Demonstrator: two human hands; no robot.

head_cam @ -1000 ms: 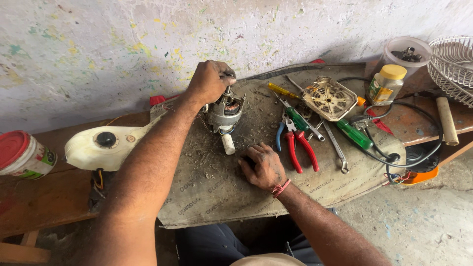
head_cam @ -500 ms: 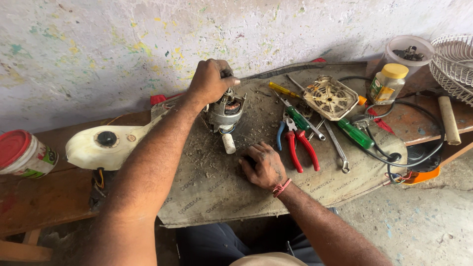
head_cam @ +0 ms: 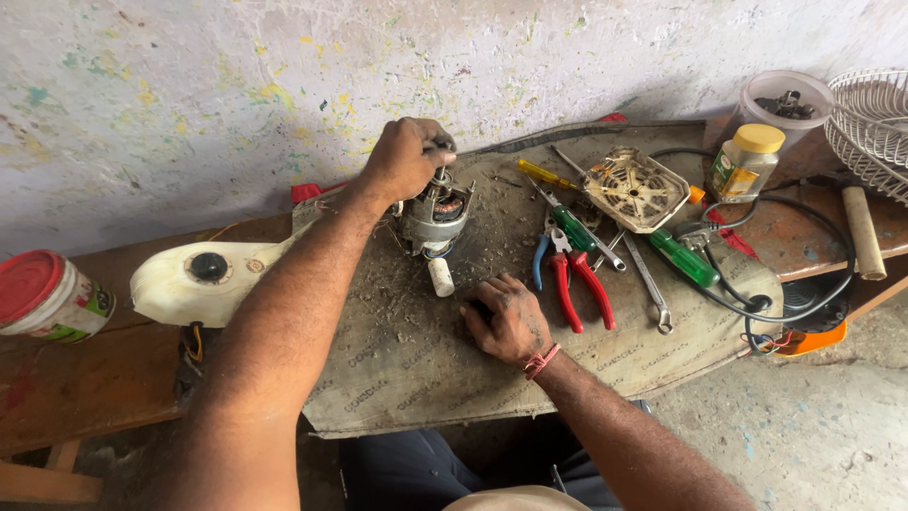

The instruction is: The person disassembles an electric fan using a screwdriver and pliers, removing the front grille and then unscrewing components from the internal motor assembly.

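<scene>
Workbench mat [head_cam: 397, 369], motor [head_cam: 433, 220] under left hand [head_cam: 407, 156]

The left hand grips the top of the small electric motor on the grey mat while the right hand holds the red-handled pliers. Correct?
Not quite. In the head view the right hand lies on the grey mat, holding nothing; the red-handled pliers lie apart, beside it. The left hand does grip the top of the small electric motor.

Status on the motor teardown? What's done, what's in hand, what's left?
Done: motor sits bare on the mat, apart from the white housing; a metal end cover lies aside. In hand: left hand grips the motor's top; right hand rests on the mat. Left: red pliers, wrench untouched.
</scene>
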